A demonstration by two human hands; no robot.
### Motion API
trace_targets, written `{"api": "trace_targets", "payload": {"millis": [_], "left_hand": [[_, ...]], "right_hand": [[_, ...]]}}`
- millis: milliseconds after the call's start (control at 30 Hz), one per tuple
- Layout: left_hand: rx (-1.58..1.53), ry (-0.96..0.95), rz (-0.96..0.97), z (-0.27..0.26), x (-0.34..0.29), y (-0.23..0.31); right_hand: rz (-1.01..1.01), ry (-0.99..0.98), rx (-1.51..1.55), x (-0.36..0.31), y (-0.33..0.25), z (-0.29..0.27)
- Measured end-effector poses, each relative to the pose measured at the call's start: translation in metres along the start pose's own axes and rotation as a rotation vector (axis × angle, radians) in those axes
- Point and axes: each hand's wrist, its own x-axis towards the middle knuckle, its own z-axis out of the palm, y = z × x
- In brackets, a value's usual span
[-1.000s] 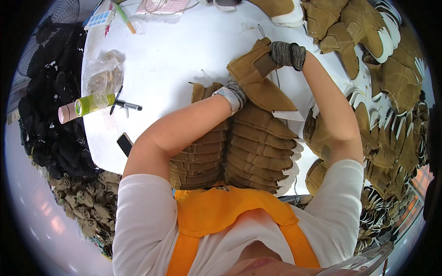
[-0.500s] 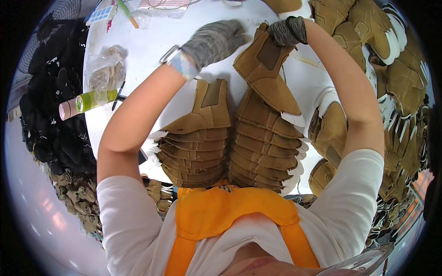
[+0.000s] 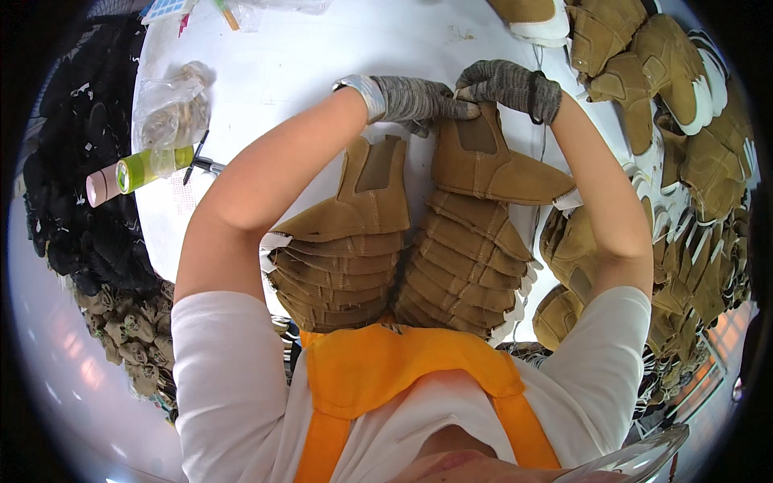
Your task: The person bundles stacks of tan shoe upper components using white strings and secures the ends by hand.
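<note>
Boot upper now pinched at its top by both gloved hands, left hand newly beside right hand.

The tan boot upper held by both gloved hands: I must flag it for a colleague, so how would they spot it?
On the white table, find the two fanned stacks of tan suede boot uppers. The held upper tops the right stack, its collar pinched by the left hand and right hand; the left stack's top piece lies untouched.

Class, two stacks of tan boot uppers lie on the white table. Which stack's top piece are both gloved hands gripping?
The right stack: the left hand and right hand pinch its top upper at the collar. The left stack lies untouched.
</note>
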Motion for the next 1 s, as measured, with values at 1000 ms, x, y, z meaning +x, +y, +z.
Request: {"api": "trace_targets", "payload": {"millis": [1000], "left_hand": [[0.276, -0.015, 0.065, 0.027, -0.002, 0.034]], "right_hand": [[-0.034, 0.475, 1.217, -0.066, 0.027, 0.070]]}}
